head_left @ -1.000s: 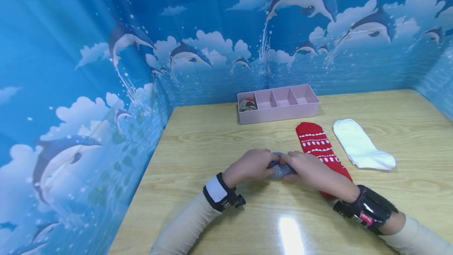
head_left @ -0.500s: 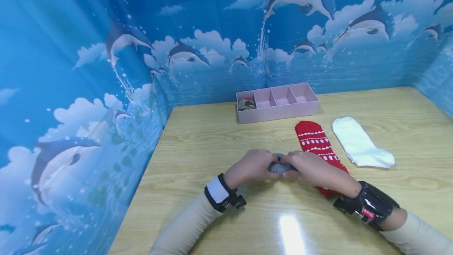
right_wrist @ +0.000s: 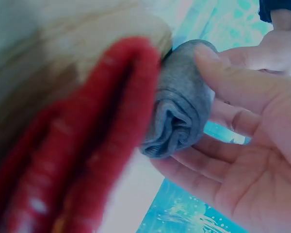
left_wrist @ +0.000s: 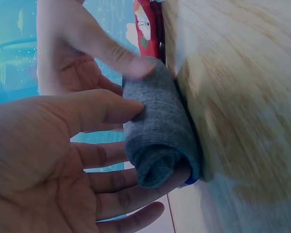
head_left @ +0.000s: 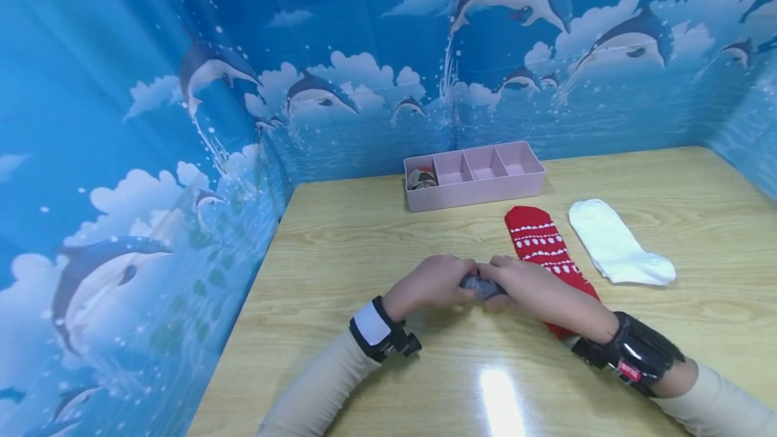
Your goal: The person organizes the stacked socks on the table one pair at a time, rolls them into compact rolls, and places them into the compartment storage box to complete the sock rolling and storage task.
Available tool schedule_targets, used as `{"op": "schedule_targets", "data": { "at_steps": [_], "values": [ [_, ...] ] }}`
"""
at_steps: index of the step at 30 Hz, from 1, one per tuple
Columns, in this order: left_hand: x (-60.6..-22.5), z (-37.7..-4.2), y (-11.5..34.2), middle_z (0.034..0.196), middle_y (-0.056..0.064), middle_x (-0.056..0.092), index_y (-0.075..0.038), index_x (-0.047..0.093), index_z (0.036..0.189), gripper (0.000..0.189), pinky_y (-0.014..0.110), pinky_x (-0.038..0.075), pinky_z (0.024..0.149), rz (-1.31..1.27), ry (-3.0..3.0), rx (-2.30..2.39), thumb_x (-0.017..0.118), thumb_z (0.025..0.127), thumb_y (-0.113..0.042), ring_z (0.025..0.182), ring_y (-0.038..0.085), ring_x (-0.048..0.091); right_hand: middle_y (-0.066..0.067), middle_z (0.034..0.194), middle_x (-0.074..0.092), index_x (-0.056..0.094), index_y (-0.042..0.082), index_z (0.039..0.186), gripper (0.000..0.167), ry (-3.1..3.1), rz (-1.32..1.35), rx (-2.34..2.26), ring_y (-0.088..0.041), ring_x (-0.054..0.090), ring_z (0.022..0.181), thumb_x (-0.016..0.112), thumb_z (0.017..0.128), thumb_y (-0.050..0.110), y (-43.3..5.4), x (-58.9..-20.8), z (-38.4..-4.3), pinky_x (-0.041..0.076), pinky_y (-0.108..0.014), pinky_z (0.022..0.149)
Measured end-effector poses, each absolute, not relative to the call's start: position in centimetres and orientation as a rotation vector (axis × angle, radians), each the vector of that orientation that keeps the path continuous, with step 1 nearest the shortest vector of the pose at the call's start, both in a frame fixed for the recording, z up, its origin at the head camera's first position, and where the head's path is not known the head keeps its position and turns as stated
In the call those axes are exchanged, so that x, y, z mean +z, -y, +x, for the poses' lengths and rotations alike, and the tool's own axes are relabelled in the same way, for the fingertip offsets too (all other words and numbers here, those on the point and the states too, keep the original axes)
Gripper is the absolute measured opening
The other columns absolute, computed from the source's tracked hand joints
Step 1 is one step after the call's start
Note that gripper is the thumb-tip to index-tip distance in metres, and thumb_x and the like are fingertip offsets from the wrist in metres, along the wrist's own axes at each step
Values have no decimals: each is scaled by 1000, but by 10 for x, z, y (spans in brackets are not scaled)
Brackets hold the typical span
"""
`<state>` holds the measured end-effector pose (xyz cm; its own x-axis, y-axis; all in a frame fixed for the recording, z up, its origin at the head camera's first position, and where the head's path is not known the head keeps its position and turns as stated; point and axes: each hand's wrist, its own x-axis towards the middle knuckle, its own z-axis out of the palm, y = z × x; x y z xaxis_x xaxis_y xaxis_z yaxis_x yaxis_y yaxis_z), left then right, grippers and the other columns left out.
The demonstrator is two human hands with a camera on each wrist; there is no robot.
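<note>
Grey sock roll (head_left: 481, 287), one — beside red sock (head_left: 546, 243), at table (head_left: 346, 241); pinched by fingers of my left hand (head_left: 434, 280) and right hand (head_left: 527, 285), gap between them just narrowed — judged tighter.

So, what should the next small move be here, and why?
I'd probably snug the gray fabric roll tighter: the left hand and right hand both hold it, and its inner coil seems to stick out at the end nearest the left wrist camera.
</note>
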<state>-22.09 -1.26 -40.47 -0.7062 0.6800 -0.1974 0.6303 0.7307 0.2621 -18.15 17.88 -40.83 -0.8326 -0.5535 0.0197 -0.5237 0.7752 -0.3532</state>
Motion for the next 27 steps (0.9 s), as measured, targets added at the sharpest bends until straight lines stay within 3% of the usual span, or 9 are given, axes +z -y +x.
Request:
{"op": "schedule_targets", "data": {
  "at_steps": [4,10,17,22,27],
  "values": [
    [-405,-222,13,89,-7,64,-14,67,115,27,20,45,67,1002,-2643,265,67,98,-35,74,7,57,1,100,62,69,12,120,48,-2914,-952,-534,-7,54,84,89,78,22,-181,-410,-183,51,-28,72],
    [-405,-224,15,91,-4,60,-16,73,106,24,21,42,61,965,-2599,312,62,101,-37,72,9,54,4,94,65,74,10,115,37,-2855,-914,-581,-5,53,79,86,80,16,-183,-408,-187,48,-24,68],
    [-404,-223,12,104,0,62,-15,70,127,33,21,43,65,1004,-2605,249,55,105,-35,80,9,55,2,94,69,74,7,119,37,-2835,-919,-540,-5,56,78,83,83,10,-183,-405,-188,52,-24,70],
    [-407,-221,9,107,-4,69,-19,71,128,33,19,48,72,1024,-2713,321,63,101,-34,87,6,61,0,99,73,74,7,119,35,-2843,-878,-531,-7,61,82,81,84,9,-184,-408,-189,55,-29,73],
    [-404,-219,8,100,-6,74,-20,77,114,25,17,49,72,1102,-2813,290,72,95,-35,86,5,65,-2,104,74,67,6,121,36,-2831,-808,-628,-9,65,87,79,86,7,-185,-410,-190,58,-33,78]
  ]
}}
